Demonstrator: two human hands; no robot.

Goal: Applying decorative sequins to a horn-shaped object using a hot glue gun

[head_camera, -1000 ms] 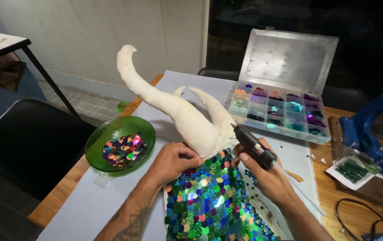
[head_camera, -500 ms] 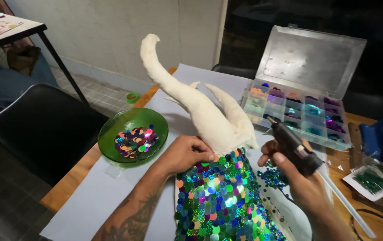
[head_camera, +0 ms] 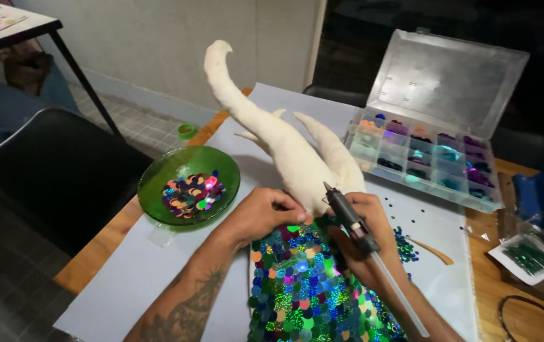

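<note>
a wooden counter [head_camera: 88, 269] carries one big sheet of pale paper [head_camera: 113, 285]; past it are a tiled floor, a plain light wall and one black chair [head_camera: 50, 171].

the left hand [head_camera: 262, 212] lies flat on one white tail-shaped figure [head_camera: 284, 152], its fingers [head_camera: 294, 206] pressed together on the edge where the shiny sequins [head_camera: 303, 285] begin. the right hand [head_camera: 364, 234], just right of those fingers, wraps its fingers [head_camera: 364, 206] around one black glue gun [head_camera: 351, 218], nozzle up beside the figure's white part.

left of the left fingers sits one green glass bowl [head_camera: 186, 171] of loose sequins. beyond it lies one small green ring [head_camera: 187, 131]. beyond the right fingers stands one open clear box [head_camera: 424, 155] of sorted sequins. one brown sliver [head_camera: 433, 251] lies just right of the gun.
</note>
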